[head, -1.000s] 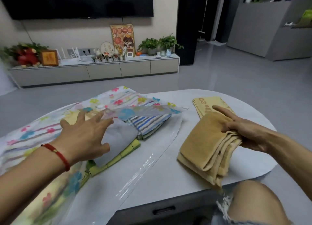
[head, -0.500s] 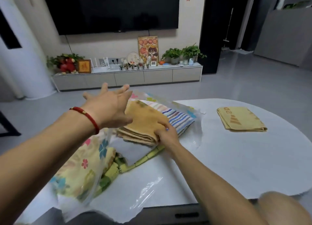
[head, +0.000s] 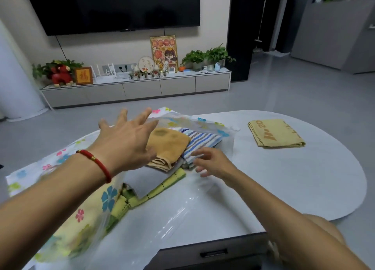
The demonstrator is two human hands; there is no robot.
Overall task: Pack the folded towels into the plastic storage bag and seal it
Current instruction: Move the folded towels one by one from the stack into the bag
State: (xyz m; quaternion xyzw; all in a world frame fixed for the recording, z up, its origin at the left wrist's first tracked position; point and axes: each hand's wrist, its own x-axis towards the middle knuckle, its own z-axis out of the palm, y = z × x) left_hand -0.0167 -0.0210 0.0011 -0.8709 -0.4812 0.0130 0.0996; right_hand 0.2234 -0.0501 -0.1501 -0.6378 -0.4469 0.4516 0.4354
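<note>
The left hand holds the clear top flap of the plastic bag up with its fingers spread wide. The right hand hovers just beside the striped towel, fingers loosely curled and holding nothing. To do this step well, the flap should stay lifted high while each towel slides flat and deep, clear of the seal edge. Four folded towels lie in the bag's mouth: orange, striped, grey, green. One yellow towel waits well apart on the surface.
</note>
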